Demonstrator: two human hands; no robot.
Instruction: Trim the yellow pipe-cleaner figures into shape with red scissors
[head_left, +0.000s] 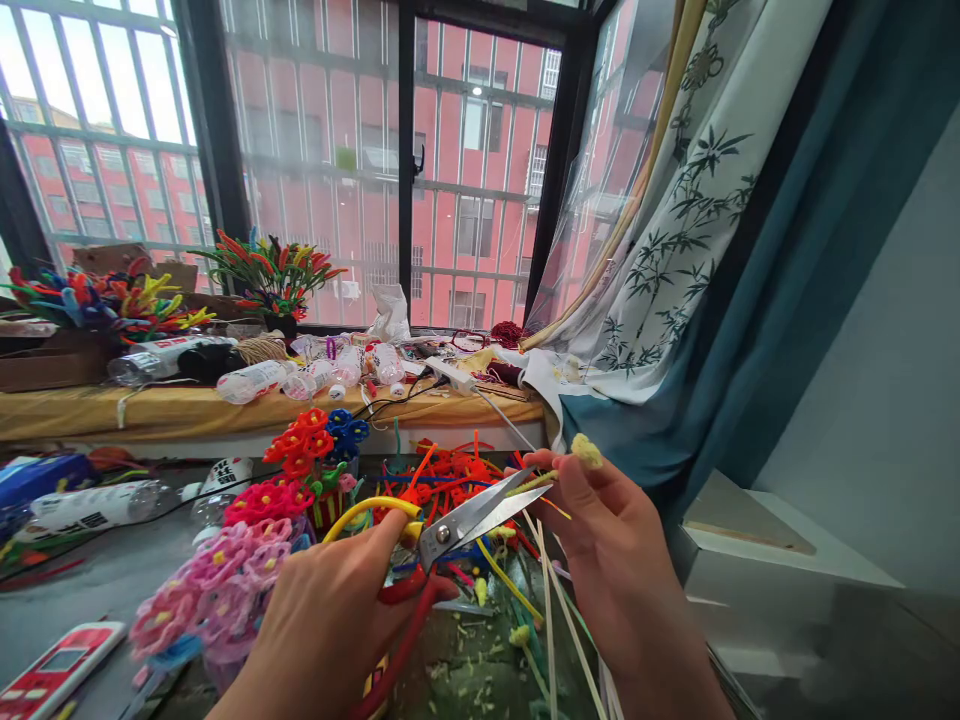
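My left hand (pixel 330 610) is closed around the handles of a pair of scissors (pixel 442 535), one handle yellow and the other red. The blades stand apart and point right, toward my other hand. Between the fingertips of my right hand (pixel 611 530) is a pale yellow pipe cleaner (pixel 587 451) with a fluffy, rounded end. Its thin stem runs left, between or just beside the blade tips; I cannot tell whether the blades touch it. Under both hands lie loose red, orange and yellow pipe cleaners (pixel 457 475) and several pale sticks (pixel 550 610).
Pink pipe-cleaner flowers (pixel 217 580) and red ones (pixel 304 440) stand left of my hands. Plastic bottles (pixel 255 381) and a power strip (pixel 450 374) lie on the window ledge. A red and white device (pixel 60 665) is at lower left. Yellow scraps dot the tabletop (pixel 465 665).
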